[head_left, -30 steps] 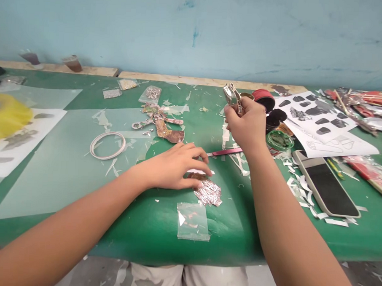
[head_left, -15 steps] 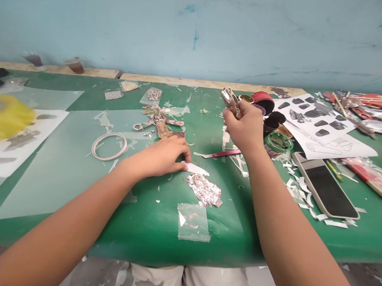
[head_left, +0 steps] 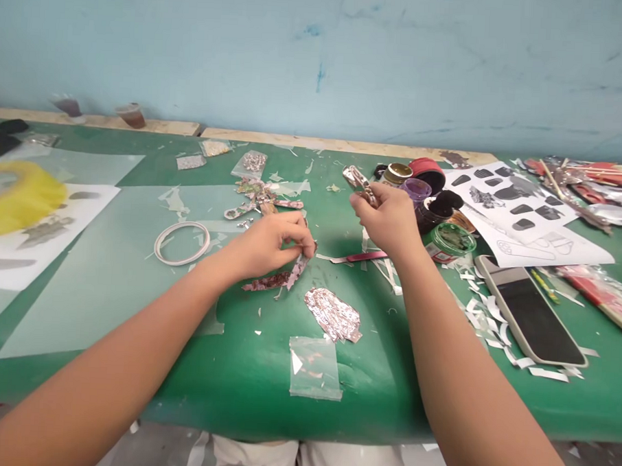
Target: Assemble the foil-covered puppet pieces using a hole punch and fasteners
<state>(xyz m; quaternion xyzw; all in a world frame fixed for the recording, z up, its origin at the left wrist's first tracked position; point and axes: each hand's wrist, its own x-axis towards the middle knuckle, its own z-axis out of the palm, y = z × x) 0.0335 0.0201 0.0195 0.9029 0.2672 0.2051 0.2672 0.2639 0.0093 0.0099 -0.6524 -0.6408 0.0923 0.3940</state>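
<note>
My left hand point(head_left: 272, 241), fingers pinched, holds a pinkish-brown foil-covered piece point(head_left: 299, 267) by its upper end, just above the green table. Part of that piece is hidden behind the fingers. Another reddish-brown strip point(head_left: 267, 282) lies below the hand, perhaps joined to it. In my right hand point(head_left: 391, 219) is a silver metal hole punch point(head_left: 358, 181), raised with its head pointing up and left. An oval piece covered in crinkled pinkish foil point(head_left: 333, 314) rests on the table between my arms. Beyond my left hand lie several small decorated pieces point(head_left: 256, 193).
A roll of thin tape point(head_left: 181, 243) and a yellow tape roll point(head_left: 24, 200) are on the left. At right are a green jar point(head_left: 449, 240), a phone point(head_left: 531, 311), printed sheets point(head_left: 513, 190) and paper scraps. A small plastic bag point(head_left: 315, 367) lies near the front edge.
My left hand has lifted the piece that lay white side up, and its pinkish foil side now shows. The right hand with the hole punch has shifted slightly left and down.
</note>
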